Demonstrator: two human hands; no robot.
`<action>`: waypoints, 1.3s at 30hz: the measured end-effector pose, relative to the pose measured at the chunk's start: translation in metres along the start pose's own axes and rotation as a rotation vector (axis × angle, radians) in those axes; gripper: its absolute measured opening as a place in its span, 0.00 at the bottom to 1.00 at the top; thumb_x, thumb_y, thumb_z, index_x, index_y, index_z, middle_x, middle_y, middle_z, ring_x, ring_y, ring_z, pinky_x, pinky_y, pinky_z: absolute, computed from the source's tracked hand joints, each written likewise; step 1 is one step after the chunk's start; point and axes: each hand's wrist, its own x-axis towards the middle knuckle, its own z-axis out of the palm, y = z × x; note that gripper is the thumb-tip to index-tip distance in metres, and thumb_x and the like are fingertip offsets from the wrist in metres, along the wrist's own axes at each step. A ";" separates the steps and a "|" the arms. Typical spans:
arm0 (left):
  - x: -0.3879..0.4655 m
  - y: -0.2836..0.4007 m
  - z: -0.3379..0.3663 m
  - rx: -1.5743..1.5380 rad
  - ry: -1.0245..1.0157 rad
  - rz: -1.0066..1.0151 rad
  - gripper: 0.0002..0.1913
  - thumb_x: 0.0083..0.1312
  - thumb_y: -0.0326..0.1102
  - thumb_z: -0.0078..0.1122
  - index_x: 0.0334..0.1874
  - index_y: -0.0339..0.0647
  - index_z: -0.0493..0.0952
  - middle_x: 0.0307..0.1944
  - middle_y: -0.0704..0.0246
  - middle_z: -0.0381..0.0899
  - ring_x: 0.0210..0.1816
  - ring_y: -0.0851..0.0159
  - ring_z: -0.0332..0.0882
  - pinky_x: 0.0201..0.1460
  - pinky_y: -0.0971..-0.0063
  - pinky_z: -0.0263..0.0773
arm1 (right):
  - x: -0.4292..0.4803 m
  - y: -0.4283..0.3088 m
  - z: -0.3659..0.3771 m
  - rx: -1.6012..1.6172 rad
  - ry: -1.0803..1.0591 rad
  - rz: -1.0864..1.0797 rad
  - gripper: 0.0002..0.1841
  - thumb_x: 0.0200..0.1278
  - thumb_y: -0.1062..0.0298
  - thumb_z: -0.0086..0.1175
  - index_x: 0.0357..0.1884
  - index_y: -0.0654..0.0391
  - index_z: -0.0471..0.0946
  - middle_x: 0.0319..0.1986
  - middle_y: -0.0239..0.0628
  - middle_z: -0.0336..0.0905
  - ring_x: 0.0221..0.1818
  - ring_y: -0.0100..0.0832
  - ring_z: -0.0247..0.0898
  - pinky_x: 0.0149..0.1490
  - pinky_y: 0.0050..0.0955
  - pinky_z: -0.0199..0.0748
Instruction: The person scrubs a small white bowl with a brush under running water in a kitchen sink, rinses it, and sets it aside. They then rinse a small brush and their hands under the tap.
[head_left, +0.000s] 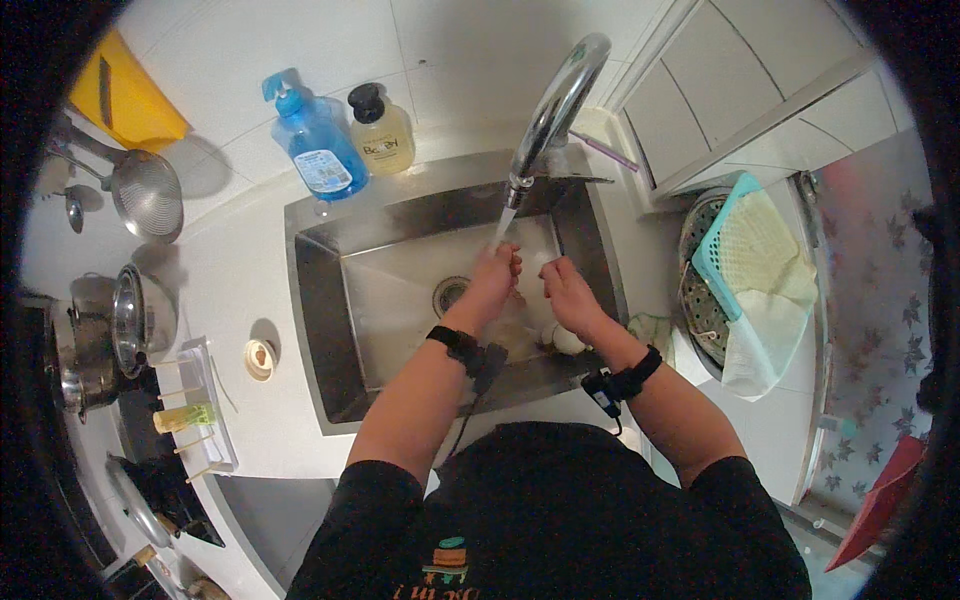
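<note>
Water runs from the chrome faucet (559, 112) into a stainless steel sink (390, 285). My left hand (496, 274) is under the stream with its fingers curled; whether something small is inside them cannot be told. Just right of it, my right hand (566, 289) is held over the basin, fingers also bent, its palm side hidden. A gap separates the two hands. Below my right hand, a whitish round object (568, 341) lies in the sink, partly covered by my wrist. The round drain (451, 294) shows beside my left wrist.
Behind the sink stand a blue pump bottle (322, 154) and a black-capped bottle (382, 139). A small white cup (260, 360) sits left. At right, a turquoise basket (720, 247) with cloths leans on a perforated metal steamer (701, 292). Pots (94, 352) stand far left.
</note>
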 end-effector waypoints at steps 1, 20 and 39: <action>0.002 0.000 0.002 -0.068 -0.022 -0.024 0.08 0.74 0.40 0.45 0.43 0.43 0.70 0.25 0.73 0.67 0.22 0.73 0.64 0.23 0.77 0.61 | 0.001 0.003 -0.001 -0.019 -0.036 0.024 0.20 0.73 0.54 0.41 0.43 0.66 0.70 0.37 0.52 0.74 0.40 0.46 0.71 0.49 0.39 0.69; -0.008 -0.002 -0.058 -0.299 -0.144 -0.059 0.11 0.75 0.44 0.43 0.41 0.46 0.72 0.27 0.74 0.71 0.29 0.71 0.71 0.31 0.75 0.69 | 0.064 -0.001 0.070 0.176 -0.016 0.145 0.18 0.70 0.52 0.46 0.36 0.58 0.75 0.25 0.31 0.71 0.23 0.24 0.63 0.23 0.27 0.58; -0.007 -0.064 -0.067 0.732 0.185 0.288 0.31 0.67 0.42 0.56 0.66 0.33 0.56 0.42 0.56 0.79 0.37 0.59 0.80 0.41 0.66 0.74 | 0.079 -0.011 0.095 0.466 0.195 0.286 0.08 0.70 0.62 0.49 0.34 0.54 0.68 0.22 0.31 0.66 0.20 0.28 0.64 0.22 0.32 0.61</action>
